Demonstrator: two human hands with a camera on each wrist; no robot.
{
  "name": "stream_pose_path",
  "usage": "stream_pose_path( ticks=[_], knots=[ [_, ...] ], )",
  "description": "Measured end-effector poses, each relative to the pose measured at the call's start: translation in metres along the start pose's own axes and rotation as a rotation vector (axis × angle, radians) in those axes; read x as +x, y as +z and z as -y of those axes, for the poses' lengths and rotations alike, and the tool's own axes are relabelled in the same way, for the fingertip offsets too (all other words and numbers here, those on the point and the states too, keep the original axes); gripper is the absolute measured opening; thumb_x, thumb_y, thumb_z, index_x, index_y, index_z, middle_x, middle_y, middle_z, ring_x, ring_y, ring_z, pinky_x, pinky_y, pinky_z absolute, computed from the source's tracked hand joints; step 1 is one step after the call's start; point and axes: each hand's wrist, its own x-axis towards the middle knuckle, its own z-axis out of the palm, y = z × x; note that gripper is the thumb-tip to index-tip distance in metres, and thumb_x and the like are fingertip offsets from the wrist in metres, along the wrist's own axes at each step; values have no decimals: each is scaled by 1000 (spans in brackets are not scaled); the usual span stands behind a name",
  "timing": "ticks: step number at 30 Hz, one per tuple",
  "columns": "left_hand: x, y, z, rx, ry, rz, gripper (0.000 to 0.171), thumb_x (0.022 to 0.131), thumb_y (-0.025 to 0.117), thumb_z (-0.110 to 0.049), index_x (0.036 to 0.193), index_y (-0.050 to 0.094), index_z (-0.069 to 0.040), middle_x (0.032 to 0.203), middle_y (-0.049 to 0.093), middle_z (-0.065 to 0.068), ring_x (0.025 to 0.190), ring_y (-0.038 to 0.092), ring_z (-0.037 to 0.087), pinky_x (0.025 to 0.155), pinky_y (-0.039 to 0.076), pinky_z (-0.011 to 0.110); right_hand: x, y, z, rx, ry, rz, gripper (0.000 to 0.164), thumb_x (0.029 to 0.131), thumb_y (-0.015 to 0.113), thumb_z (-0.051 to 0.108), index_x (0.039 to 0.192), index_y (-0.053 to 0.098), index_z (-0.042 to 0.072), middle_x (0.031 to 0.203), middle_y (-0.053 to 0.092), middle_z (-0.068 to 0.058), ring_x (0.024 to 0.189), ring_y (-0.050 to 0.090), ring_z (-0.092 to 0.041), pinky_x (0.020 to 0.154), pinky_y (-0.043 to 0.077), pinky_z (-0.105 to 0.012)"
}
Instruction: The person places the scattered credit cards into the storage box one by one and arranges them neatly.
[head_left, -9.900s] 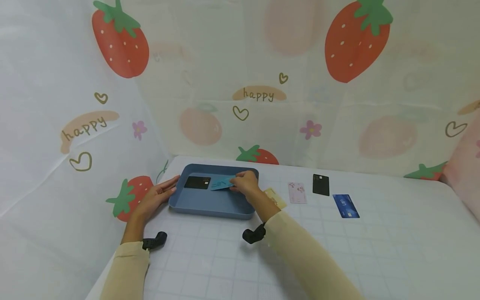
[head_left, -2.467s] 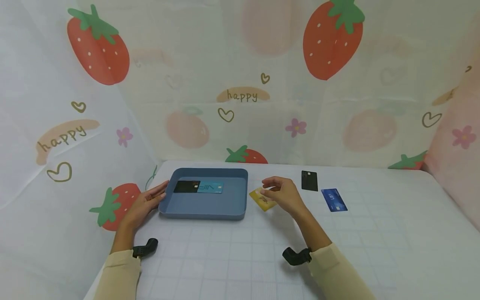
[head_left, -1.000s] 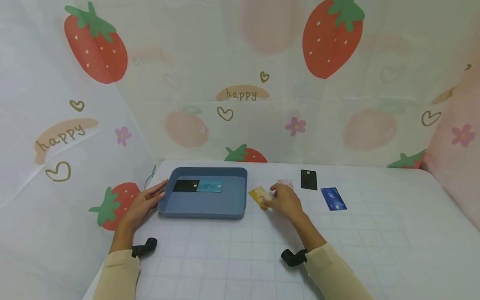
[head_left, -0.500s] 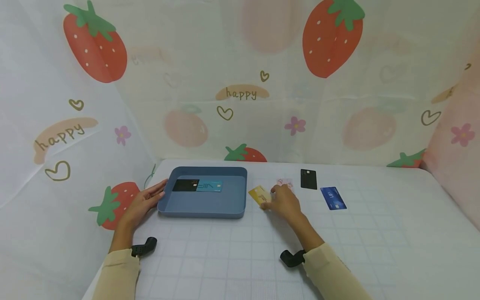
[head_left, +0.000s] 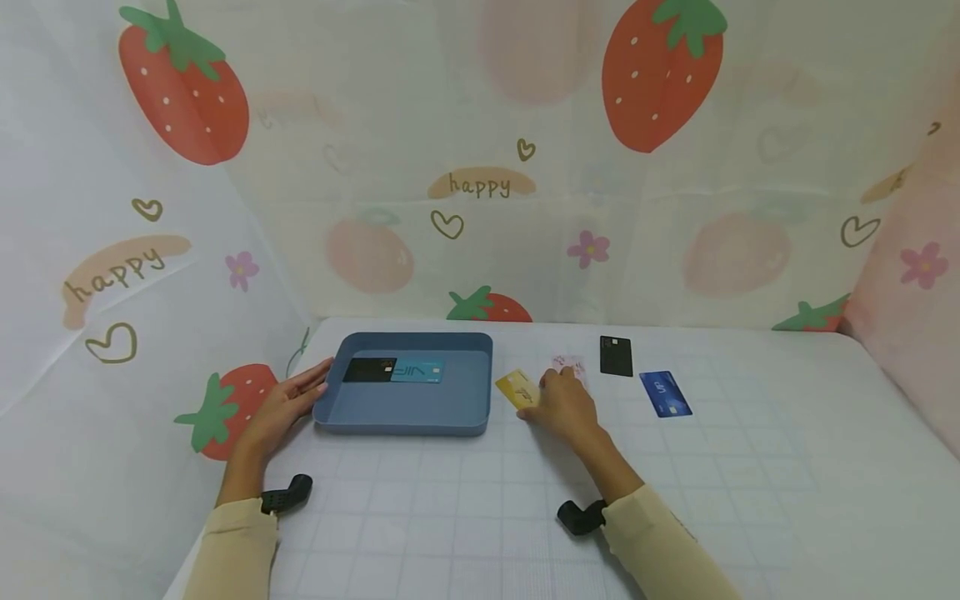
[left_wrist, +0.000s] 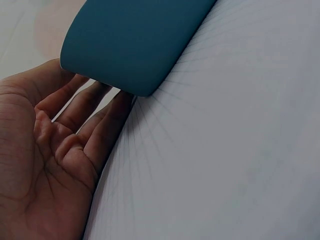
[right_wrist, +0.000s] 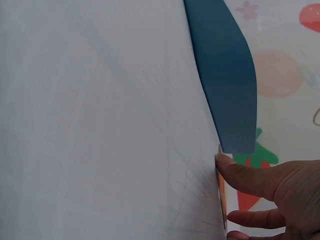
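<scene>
Well, tray, head view: we see the blue-grey tray (head_left: 405, 414) on the white gridded table (head_left: 420, 521); inside, a black card (head_left: 367, 370) and a teal card (head_left: 418, 371) lie flat, side by side, and whether they overlap slightly we cannot tell.
Left hand, head view: the left hand (head_left: 279, 418) has its fingers loosely extended against the tray's left wall, with nothing gripped.
Right hand, head view: the right hand (head_left: 566, 407) has bent fingers and thumb, drawn in to pinch the yellow card (head_left: 515, 388) by its right end, just right of the tray.
Other cards, head view: 3 more lie on the table: a pink card (head_left: 567, 362), partly hidden by the right hand, a 2nd black card (head_left: 616, 357) and a blue card (head_left: 665, 394).
Pink card risk, head view: we judge a wide sweep of those knuckles could drag it along.
Tray corner, left wrist view: fingers reach behind the rounded corner, tips hidden; too hard a push could slide the tray and jog its 2 cards.
Yellow card, right wrist view: it shows nearly edge-on, thumb against it, a fingertip by its other end; how firm the pinch is, we cannot tell.
Yellow card risk, right wrist view: so thin an edge could slip, dropping or flipping the card, or catch the tray wall if carried low.
</scene>
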Motion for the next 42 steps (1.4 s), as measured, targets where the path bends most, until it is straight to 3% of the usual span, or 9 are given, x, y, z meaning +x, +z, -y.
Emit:
stream_pose_path(
  ticks=[12,23,37,42],
  knots=[
    [-1,1,-3,-17,5,6,59,106,56,-25,159,34,-12,164,31,11,151,28,24,100,40,9,-1,-1,0,-2,-3,3,56,79,89,30,118,64,-1,105,56,-14,90,55,-26,83,51,-42],
    [4,-5,7,-40,41,21,60,106,57,-23,159,33,-11,163,31,12,144,37,5,101,41,11,-2,-5,0,4,-29,-2,47,79,89,25,112,65,0,98,55,-12,86,55,-25,77,51,-41],
    [3,-5,9,-45,41,14,61,105,58,-25,159,34,-10,164,31,11,148,34,12,102,40,11,0,-3,-2,86,-33,-17,43,76,92,19,106,64,7,94,67,-5,85,60,-21,74,47,-37],
    [4,-4,8,-43,48,14,60,106,57,-23,159,34,-10,164,31,11,147,34,9,102,40,11,0,-2,-3,108,-19,-8,47,77,91,17,114,63,7,96,69,-8,87,60,-23,77,47,-40]
  ],
)
